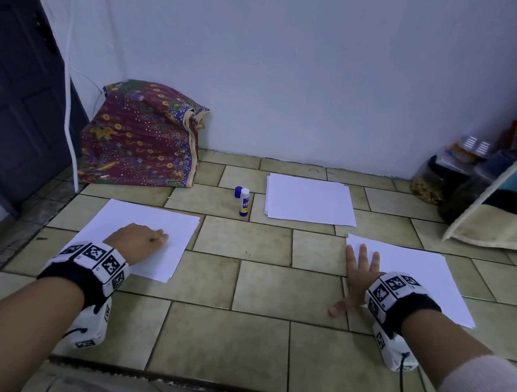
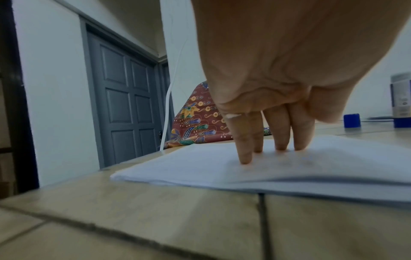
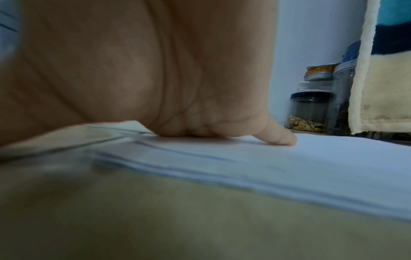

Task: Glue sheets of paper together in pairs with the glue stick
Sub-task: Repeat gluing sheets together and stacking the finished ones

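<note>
Three stacks of white paper lie on the tiled floor. On the left stack (image 1: pixel 143 233) my left hand (image 1: pixel 151 238) stands with its fingertips (image 2: pixel 281 146) pressing straight down on the top sheet (image 2: pixel 311 163). My right hand (image 1: pixel 359 272) lies flat with fingers spread on the left edge of the right stack (image 1: pixel 414 279); its little finger (image 3: pixel 282 139) rests on the paper (image 3: pixel 289 163). The third stack (image 1: pixel 309 200) lies farther back. To its left the glue stick (image 1: pixel 244 201) stands upright and uncapped, its blue cap (image 1: pixel 238 191) right beside it. Neither hand holds anything.
A patterned cloth bundle (image 1: pixel 141 137) leans on the wall at the back left, beside a grey door (image 1: pixel 17 99) and a white cable (image 1: pixel 71 125). Jars (image 1: pixel 438 179) and a folded blanket (image 1: pixel 503 209) stand at the back right. Bare tiles (image 1: pixel 260 276) separate the two near stacks.
</note>
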A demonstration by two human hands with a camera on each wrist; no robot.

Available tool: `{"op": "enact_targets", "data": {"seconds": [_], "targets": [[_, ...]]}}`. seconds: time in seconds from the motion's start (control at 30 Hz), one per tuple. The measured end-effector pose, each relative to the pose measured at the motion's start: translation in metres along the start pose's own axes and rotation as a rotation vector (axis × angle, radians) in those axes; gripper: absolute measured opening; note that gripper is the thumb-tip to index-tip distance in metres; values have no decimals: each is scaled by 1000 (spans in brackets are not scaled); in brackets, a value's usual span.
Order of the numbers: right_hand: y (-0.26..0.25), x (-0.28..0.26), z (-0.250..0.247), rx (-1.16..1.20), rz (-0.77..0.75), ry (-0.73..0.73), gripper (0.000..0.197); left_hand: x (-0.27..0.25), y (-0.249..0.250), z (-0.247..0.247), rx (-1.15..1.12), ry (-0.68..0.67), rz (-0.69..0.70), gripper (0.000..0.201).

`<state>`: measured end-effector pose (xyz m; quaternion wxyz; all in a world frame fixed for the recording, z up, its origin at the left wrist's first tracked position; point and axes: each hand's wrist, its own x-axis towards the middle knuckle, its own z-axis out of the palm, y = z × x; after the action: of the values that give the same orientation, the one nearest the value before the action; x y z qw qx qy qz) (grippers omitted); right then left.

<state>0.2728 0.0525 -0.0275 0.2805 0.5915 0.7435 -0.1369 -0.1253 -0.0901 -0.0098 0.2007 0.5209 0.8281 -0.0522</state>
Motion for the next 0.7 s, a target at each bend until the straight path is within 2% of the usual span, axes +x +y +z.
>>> {"op": "enact_targets", "data": {"seconds": [0.03, 0.13, 0.17, 0.23, 0.43, 0.57, 0.7], "targets": [[0, 0, 0, 0, 1, 1, 152, 0, 0, 1, -12, -12, 15, 58], [0, 2, 1, -6, 4, 5, 153, -5, -4, 3, 23, -30, 107, 97], [0, 2, 0, -8, 6, 4, 153, -7, -3, 4, 46, -21, 140, 103], [0, 2, 0, -4, 8, -1, 153, -7, -3, 6, 72, 3, 167, 99], [0, 1, 0, 6, 6, 3, 153, -6, -4, 10, 54, 57, 171, 70], [1, 1, 1, 11, 2, -3, 153, -7, -3, 11, 65, 155, 200, 54], [1, 0, -1, 8, -1, -18, 152, -11, -1, 13, 52, 113, 192, 64]]}}
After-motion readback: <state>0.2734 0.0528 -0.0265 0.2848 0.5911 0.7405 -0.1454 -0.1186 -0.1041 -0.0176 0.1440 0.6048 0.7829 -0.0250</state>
